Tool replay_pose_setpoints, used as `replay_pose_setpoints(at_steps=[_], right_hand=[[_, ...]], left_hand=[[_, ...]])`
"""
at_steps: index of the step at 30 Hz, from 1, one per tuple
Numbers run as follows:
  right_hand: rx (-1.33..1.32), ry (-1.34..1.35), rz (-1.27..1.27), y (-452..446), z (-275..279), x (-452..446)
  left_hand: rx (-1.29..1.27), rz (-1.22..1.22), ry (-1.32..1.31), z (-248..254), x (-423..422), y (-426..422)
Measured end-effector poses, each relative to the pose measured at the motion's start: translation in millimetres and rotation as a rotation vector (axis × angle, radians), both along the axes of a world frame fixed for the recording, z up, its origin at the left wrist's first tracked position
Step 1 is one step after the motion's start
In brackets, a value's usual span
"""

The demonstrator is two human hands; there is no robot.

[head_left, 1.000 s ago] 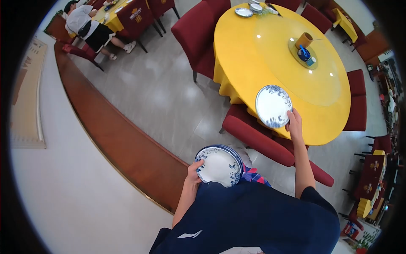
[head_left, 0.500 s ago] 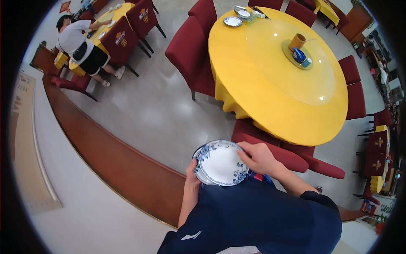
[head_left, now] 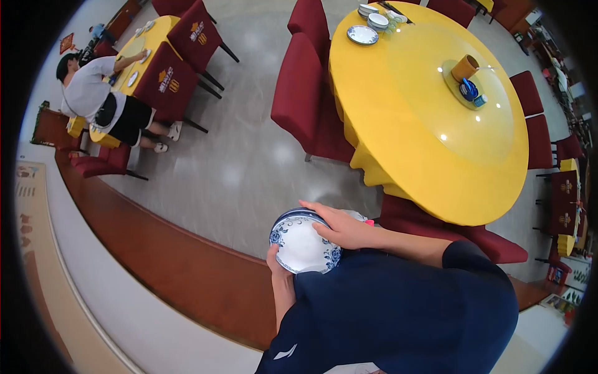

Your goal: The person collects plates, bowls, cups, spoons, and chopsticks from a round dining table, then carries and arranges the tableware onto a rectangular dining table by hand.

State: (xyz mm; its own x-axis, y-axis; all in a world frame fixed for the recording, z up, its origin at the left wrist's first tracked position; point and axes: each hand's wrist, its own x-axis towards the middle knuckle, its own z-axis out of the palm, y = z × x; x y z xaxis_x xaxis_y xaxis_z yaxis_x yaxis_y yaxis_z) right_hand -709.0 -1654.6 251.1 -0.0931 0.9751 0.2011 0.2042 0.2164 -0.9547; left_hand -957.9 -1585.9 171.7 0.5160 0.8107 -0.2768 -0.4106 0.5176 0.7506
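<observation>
a stack of round white ceramic plates with blue floral rims [head_left: 305,249] is held in front of the body, off the table and just beside the dark blue shirt [head_left: 398,299]. the left hand [head_left: 280,265] is closed on the stack's left edge, thumb over the rim. the right hand [head_left: 339,225] is partly open, its fingers extended along the upper right rim; whether it grips or only steadies the stack, i cannot tell.

as things lie, one round white plate with a blue patterned rim [head_left: 362,35] and some small white bowls [head_left: 377,21] are already set down near the far edge of the round table with a yellow cloth [head_left: 386,137]. the held plates are not on it. how many plates are stacked, or how much remains to be handled, does not show.
</observation>
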Motion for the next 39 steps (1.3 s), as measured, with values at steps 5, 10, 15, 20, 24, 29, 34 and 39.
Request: replay_pose_setpoints(at_steps=[5,10,15,20,24,29,34,39], right_hand=[[-0.115,0.176,0.005,4,-18,3],[0.038,0.300,-0.084,-24,-7,-5],[-0.091,0.420,-0.158,-70,5,-3],[-0.114,0.410,-0.461,-65,-55,-20],[-0.105,0.634,-0.639,-29,-85,-40],[0.044,1.059,-0.714,29,-163,-99],[0.157,1.322,-0.802,73,-205,-147],[0.309,1.326,-1.011,84,-187,-167]], left_hand=[[-0.063,-0.035,0.014,12,9,3],[0.022,-0.029,0.221,53,16,-5],[-0.048,-0.222,0.219,80,38,-16],[-0.152,-0.456,0.330,39,56,27],[-0.065,-0.558,0.403,24,80,88],[0.065,-0.725,0.426,-43,64,171],[0.203,-0.863,0.519,-50,61,205],[0.211,-1.023,0.494,-18,69,213]])
